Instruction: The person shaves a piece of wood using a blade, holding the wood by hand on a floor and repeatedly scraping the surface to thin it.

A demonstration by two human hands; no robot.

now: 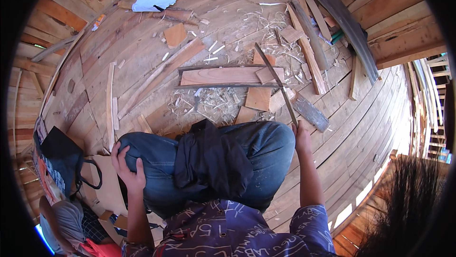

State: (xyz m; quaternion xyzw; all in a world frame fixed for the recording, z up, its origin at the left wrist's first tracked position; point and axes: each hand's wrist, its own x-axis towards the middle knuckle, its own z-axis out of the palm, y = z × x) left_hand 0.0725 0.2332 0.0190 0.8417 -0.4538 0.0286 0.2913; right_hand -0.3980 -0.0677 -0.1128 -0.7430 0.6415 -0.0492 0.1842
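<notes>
Black bag (64, 155): lies at the far left on the plank floor (370, 129), beside pieces of cardboard (111, 186).
Left hand (127, 169): fingers spread, resting flat on the left knee (142, 150) of the blue jeans.
Dark cloth (211, 155): draped over the lap between both knees.
Board (223, 75): flat on the floor ahead, amid wood shavings (209, 102) and offcuts.
Right hand (301, 133): closed around the lower end of a thin wooden strip (276, 82), which slants up and left across the board; the grip itself is probably a fist, partly hidden.
</notes>
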